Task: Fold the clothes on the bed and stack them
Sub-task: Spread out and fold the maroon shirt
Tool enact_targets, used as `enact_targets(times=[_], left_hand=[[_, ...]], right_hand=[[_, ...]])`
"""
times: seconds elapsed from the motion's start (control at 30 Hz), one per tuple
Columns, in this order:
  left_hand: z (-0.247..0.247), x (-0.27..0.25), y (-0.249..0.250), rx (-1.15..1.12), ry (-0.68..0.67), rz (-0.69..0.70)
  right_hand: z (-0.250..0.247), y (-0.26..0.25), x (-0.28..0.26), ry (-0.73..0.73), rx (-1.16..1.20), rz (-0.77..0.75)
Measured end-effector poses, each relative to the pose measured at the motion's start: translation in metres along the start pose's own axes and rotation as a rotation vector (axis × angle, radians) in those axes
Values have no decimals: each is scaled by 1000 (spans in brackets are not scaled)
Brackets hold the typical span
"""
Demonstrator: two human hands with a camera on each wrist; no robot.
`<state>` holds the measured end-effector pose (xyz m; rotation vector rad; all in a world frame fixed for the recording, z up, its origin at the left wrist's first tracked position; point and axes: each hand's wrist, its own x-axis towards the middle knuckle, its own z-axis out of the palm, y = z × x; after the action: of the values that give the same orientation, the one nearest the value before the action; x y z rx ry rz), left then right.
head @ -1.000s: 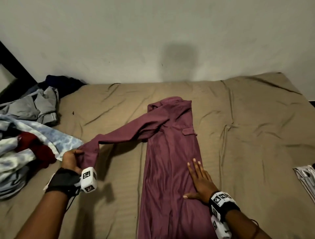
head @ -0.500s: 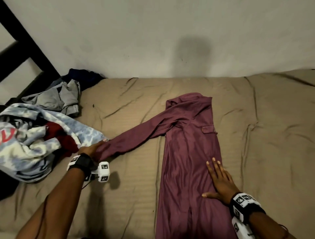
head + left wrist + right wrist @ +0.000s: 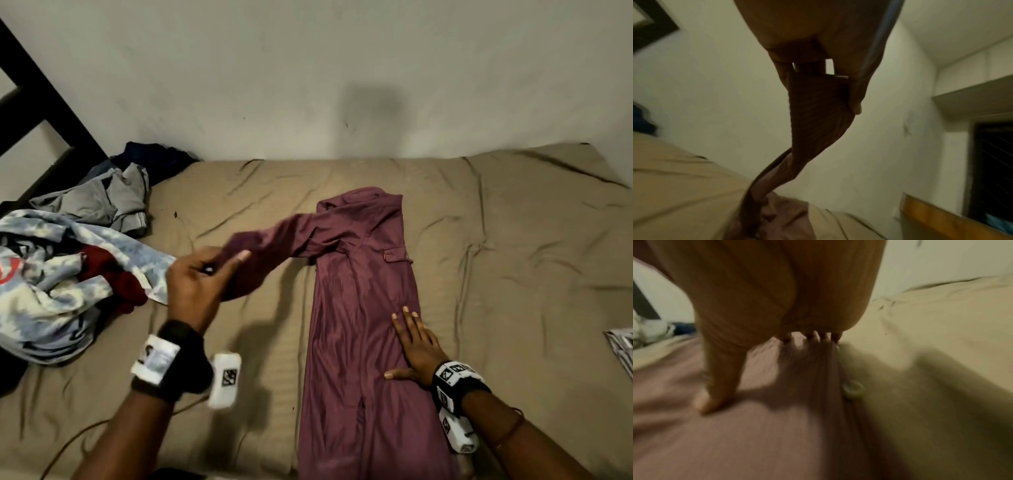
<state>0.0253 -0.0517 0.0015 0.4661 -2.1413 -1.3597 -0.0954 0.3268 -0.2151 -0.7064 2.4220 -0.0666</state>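
A maroon long-sleeved shirt (image 3: 363, 308) lies lengthwise on the tan bed (image 3: 513, 274), folded narrow, with a chest pocket showing. My left hand (image 3: 198, 284) pinches the cuff of its left sleeve (image 3: 274, 240) and holds it lifted above the sheet. In the left wrist view that sleeve (image 3: 813, 116) hangs from my fingers down toward the shirt. My right hand (image 3: 414, 346) lies flat with straight fingers on the shirt's right edge; in the right wrist view the hand (image 3: 777, 305) presses the maroon shirt (image 3: 735, 434) near a pale button (image 3: 853, 389).
A heap of unfolded clothes (image 3: 58, 281), tie-dye blue, dark red and grey, sits at the left of the bed. A dark bed frame (image 3: 37, 102) rises at the far left. Some patterned fabric (image 3: 621, 346) shows at the right edge. The wall runs behind.
My left hand has raised the sleeve cuff off the sheet and carried it right, toward the shirt's body. The right hand has stayed pressed flat on the shirt.
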Motion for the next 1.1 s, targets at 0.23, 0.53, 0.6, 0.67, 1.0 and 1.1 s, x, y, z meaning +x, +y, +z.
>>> enact_targets(times=[0.23, 0.53, 0.6, 0.67, 1.0, 1.1], left_hand=[[108, -174, 58, 251, -339, 399], [189, -226, -47, 370, -564, -573], [190, -228, -56, 39, -502, -678], [186, -224, -49, -280, -463, -791], [171, -248, -56, 77, -406, -794], [166, -250, -43, -131, -258, -889]], right_hand=[[-6, -16, -46, 160, 1774, 253], [53, -33, -103, 135, 1902, 253], [44, -38, -116, 125, 2028, 176], [39, -41, -128, 98, 2143, 121], [94, -30, -130, 307, 1488, 515], [81, -33, -141, 278, 1541, 526]])
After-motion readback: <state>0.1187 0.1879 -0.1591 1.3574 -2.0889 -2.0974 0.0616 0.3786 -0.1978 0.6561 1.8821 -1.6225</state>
